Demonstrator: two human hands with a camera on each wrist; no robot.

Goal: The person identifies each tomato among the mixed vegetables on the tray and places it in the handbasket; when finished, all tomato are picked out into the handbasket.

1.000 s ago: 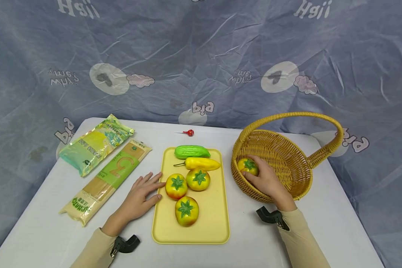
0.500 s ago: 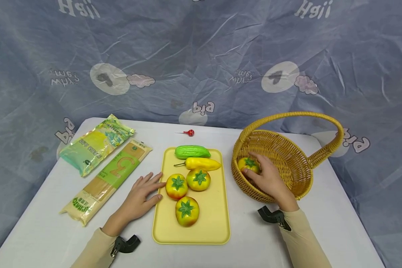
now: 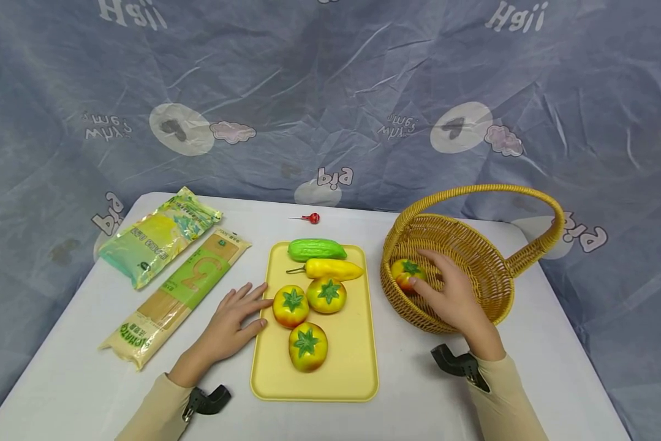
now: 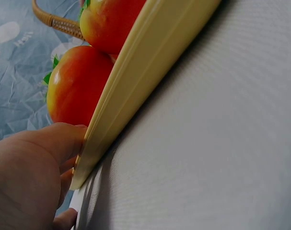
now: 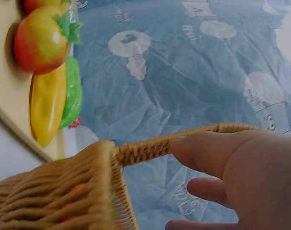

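Observation:
Inside the wicker basket (image 3: 446,245), against its left wall, lies a yellow-red toy tomato (image 3: 407,274) with a green leafy top. My right hand (image 3: 453,294) is over the basket just right of that tomato, fingers spread and apart from it. In the right wrist view the right hand (image 5: 250,172) holds nothing. My left hand (image 3: 233,324) rests at the left edge of the yellow tray (image 3: 341,367), fingers straight, touching the rim. On the tray are three more toy tomatoes (image 3: 307,347), a yellow pepper (image 3: 332,269) and a green cucumber-like vegetable (image 3: 316,249).
Left of the tray lie a pack of noodles (image 3: 181,294) and a green-yellow bag (image 3: 159,236). A red lollipop (image 3: 312,218) is at the table's back. The basket's tall handle (image 3: 484,187) arches above it. A patterned blue-grey cloth (image 3: 330,110) hangs behind.
My right hand has let go of the tomato in the basket and drawn away to the right. The left hand and the tray have stayed where they were.

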